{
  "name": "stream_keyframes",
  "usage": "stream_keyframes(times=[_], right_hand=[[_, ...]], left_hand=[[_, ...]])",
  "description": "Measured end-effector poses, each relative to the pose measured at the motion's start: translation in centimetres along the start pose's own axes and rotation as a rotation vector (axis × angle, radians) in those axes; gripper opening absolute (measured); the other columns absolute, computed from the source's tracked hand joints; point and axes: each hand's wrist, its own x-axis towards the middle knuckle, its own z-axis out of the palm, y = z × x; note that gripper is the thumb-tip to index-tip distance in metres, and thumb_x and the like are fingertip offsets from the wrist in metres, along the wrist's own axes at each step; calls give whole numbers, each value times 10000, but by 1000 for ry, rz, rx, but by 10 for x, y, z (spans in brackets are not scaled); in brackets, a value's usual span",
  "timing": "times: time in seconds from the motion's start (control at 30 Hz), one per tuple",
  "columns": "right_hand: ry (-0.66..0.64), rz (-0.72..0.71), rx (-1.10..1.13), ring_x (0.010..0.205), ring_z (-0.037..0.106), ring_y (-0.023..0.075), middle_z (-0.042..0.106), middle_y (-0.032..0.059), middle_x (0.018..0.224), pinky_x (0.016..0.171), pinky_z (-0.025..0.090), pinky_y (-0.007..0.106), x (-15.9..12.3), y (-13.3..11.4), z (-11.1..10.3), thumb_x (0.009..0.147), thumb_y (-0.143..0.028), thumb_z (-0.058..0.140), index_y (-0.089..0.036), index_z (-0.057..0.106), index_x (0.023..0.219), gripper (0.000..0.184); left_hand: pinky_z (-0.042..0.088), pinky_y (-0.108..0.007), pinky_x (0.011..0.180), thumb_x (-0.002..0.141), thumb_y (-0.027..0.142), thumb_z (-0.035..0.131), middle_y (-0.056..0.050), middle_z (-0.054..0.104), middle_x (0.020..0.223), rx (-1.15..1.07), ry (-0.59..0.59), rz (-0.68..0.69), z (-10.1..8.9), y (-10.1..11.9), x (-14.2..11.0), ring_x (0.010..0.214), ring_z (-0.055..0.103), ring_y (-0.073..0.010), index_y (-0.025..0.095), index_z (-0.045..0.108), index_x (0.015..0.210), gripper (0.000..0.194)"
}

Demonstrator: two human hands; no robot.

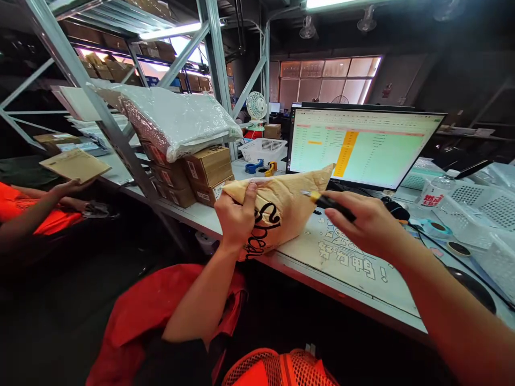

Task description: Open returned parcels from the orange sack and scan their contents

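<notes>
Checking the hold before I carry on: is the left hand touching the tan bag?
Touching. The head view shows the left hand gripping the tan bag at its near upper end, with the thumb lying on the bag.

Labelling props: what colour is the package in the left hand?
Yellowish tan package with black lettering, clearest in the head view.

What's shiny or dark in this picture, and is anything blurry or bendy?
Head view: the ceiling lamp glows white, and light glares off the plastic-wrapped parcel; the floor sinks into shadow. Head view: the tip of the black-handled tool looks smeary, and the monitor has writing too fuzzy to read. Head view: the shelf post leans, perhaps stretched by a wide lens.
</notes>
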Motion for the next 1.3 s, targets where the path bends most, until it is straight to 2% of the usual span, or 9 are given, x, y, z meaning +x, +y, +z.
stream_keyframes(times=[0.13,0.27,0.4,0.57,0.73,0.87,1.03,1.2,1.3], right_hand=[[-91,-120,-90,1012,736,250,754,82,1238,873,589,389,28,-30,-1,1092,-507,408,-229,700,1383,497],[-60,102,-261,977,736,314,777,132,1191,815,570,432,16,41,-9,1053,-513,477,-233,736,1366,494],[-17,402,-395,1038,723,375,768,188,1203,846,552,475,-42,118,1,1046,-509,435,-149,709,1398,573],[-301,582,-375,1030,726,362,739,182,1231,825,561,461,-132,135,68,1069,-471,403,-164,650,1459,554],[-285,539,-336,1101,697,379,715,215,1199,929,570,515,-140,114,88,1026,-374,497,-100,707,1334,463],[280,114,-122,1239,646,319,683,167,1329,1072,533,491,-68,51,52,1057,-381,554,-172,659,1376,395],[338,-194,-85,1201,622,309,685,138,1297,1058,489,483,15,-27,45,1034,-300,643,-173,610,1413,401],[502,-198,-66,1026,630,252,702,73,1063,951,442,419,22,-39,78,1035,-208,643,-214,682,1145,117],[614,-212,-76,1001,612,237,702,70,1029,945,418,407,19,-39,90,1036,-212,652,-216,662,1043,13]], left_hand=[[469,-245,661,998,479,662,-1,651,753,14,35,107,0,10,-11,682,626,-139,167,658,848,347],[423,-234,603,1005,470,654,20,591,672,12,118,130,-11,2,-9,612,560,-117,173,627,765,383],[455,-243,632,990,551,647,-5,642,700,-7,178,52,-19,-13,-1,652,593,-136,158,675,777,448],[497,-254,675,968,587,665,-31,695,748,-127,145,-71,-5,-26,2,698,632,-155,148,707,797,473],[531,-267,712,960,636,645,-46,709,797,-201,37,-111,11,-20,-1,738,645,-170,152,713,853,500],[517,-263,689,941,605,676,-45,681,789,-234,-46,-104,15,-10,-2,720,626,-164,148,699,849,466],[523,-274,707,948,565,661,-36,657,847,-151,-120,-84,3,-10,-1,758,635,-170,170,646,933,396],[524,-431,1052,884,435,781,-126,643,1303,180,-22,302,-31,8,7,1190,646,-276,195,551,1340,564],[431,-503,1172,942,370,736,-132,645,1372,410,-207,583,-38,41,19,1332,576,-317,214,602,1348,455]])
